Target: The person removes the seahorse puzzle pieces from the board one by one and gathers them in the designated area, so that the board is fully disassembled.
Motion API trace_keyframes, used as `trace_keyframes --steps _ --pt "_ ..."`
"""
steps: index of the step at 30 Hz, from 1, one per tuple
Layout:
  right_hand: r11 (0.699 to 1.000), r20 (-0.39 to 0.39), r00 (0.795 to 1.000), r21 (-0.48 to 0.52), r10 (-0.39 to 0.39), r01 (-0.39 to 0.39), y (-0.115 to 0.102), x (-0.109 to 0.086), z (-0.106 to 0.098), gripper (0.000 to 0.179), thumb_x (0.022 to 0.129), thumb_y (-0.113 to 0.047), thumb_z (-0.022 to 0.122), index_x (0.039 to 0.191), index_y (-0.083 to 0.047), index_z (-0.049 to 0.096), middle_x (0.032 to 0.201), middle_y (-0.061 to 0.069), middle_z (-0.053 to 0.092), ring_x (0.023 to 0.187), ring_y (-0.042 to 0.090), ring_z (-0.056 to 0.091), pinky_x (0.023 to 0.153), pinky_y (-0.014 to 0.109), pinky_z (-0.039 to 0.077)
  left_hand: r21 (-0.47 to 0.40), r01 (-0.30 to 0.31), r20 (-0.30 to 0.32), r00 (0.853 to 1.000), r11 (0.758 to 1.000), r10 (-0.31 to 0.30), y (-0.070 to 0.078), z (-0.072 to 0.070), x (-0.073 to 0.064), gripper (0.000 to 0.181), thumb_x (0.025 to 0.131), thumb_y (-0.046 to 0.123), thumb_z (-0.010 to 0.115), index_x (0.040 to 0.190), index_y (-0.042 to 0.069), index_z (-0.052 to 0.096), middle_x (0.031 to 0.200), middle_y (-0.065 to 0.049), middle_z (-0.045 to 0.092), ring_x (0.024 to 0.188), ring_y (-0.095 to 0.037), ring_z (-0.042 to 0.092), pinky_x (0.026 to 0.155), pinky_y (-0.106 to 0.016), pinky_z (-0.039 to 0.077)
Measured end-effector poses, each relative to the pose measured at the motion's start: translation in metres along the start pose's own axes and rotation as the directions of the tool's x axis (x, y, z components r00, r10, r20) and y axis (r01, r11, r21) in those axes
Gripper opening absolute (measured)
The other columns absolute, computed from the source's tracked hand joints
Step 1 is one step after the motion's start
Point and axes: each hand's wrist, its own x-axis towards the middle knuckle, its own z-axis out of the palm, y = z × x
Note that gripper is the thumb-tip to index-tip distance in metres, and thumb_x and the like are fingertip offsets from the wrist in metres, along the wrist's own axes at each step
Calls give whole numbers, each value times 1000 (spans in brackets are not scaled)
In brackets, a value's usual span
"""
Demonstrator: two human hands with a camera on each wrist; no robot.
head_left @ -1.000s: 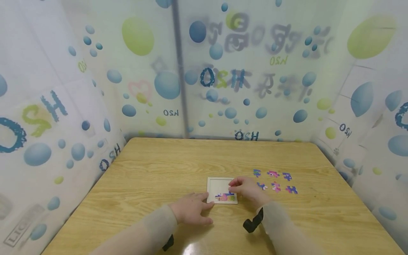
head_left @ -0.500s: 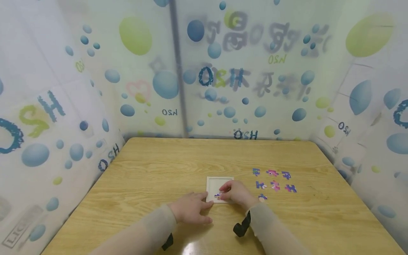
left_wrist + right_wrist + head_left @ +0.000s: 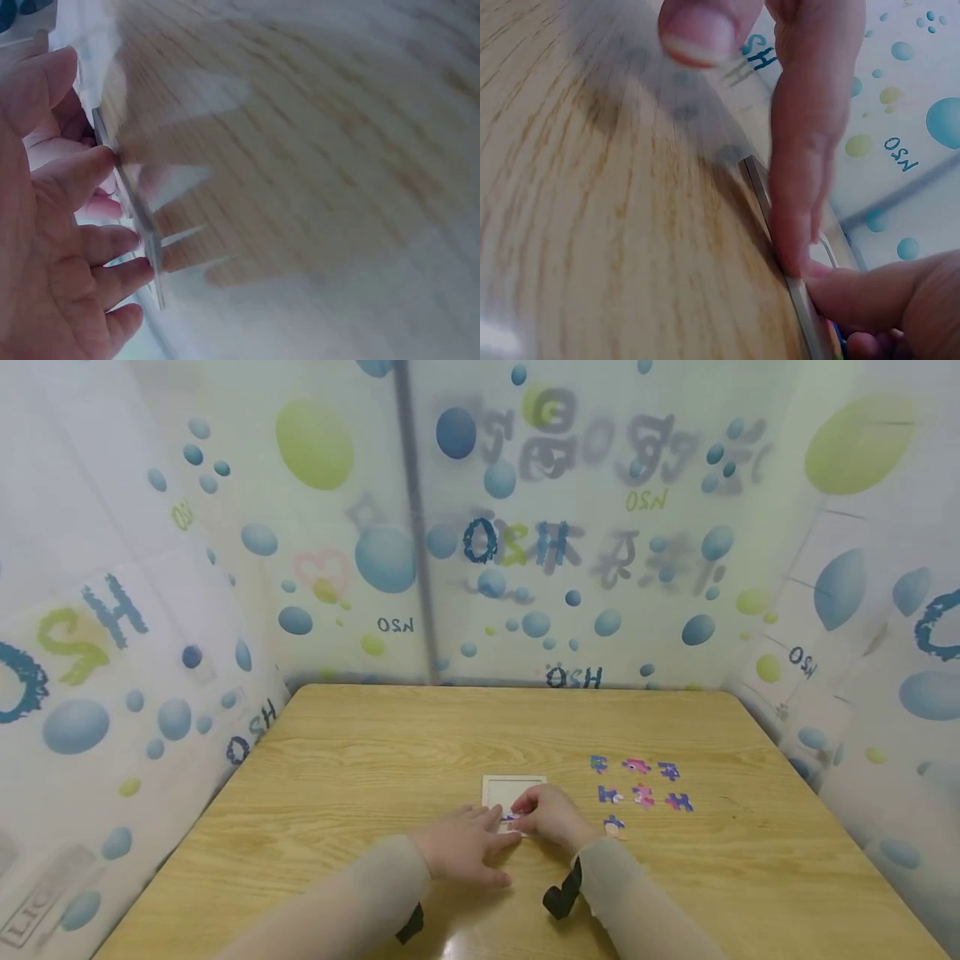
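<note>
A small white puzzle tray (image 3: 514,779) lies on the table, with colourful jigsaw pieces along its near side, mostly covered by the hands. My left hand (image 3: 463,847) rests at the tray's left near corner, fingers extended; in the left wrist view, fingertips of the left hand (image 3: 64,217) touch the tray's edge (image 3: 142,214). Over the tray, the right hand (image 3: 555,818) has curled fingers, thumb and index pinching a puzzle piece (image 3: 512,816) low in the tray. In the right wrist view the right hand (image 3: 900,296) reaches in over the tray rim (image 3: 802,311), close to a left finger.
Several loose puzzle pieces (image 3: 642,796) lie in rows to the right of the tray, one piece (image 3: 613,827) nearest the right wrist. The wooden table (image 3: 360,752) meets a patterned curtain (image 3: 495,627) behind and at both sides.
My right hand has moved left and slightly nearer across the tray, uncovering a loose piece beside the wrist. The left hand has shifted slightly right, its fingers now further over the tray's corner.
</note>
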Motion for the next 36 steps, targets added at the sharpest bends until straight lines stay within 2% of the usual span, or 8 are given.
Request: trace_keyframes --steps 4,10,22,30,36 --pt "1000 14 1000 12 9 -9 -1 -1 0 14 81 -8 76 93 -12 70 88 2 62 82 20 55 77 33 49 55 15 13 1000 998 -16 3 0 4 70 88 70 43 148 34 38 153 -15 32 139 -33 32 115 -43 22" --pt "1000 26 1000 9 -2 2 -2 -2 0 15 81 -5 75 95 -10 70 88 2 61 83 19 55 77 33 49 49 33 16 999 998 -34 6 -3 5 68 88 69 46 146 35 41 151 -14 36 137 -32 36 114 -44 25" --pt "994 63 997 -98 -36 43 -10 1 -1 18 78 1 74 92 -6 65 84 4 59 78 19 54 71 32 49 52 46 10 999 998 -47 5 1 11 67 87 70 46 144 36 43 150 -14 38 135 -33 39 114 -42 26" --pt "1000 38 999 7 -17 17 -4 1 0 20 78 -1 76 95 -7 67 87 3 60 81 19 55 73 31 48 36 52 9 999 998 -53 8 -2 9 66 87 69 47 144 35 44 149 -15 38 135 -33 38 114 -42 26" --pt "999 27 1000 37 12 -13 -6 0 1 20 78 -1 76 95 -7 69 86 4 60 81 19 55 73 31 47 32 57 13 998 998 -58 9 -3 7 65 87 68 48 144 35 45 150 -14 38 135 -32 38 114 -42 27"
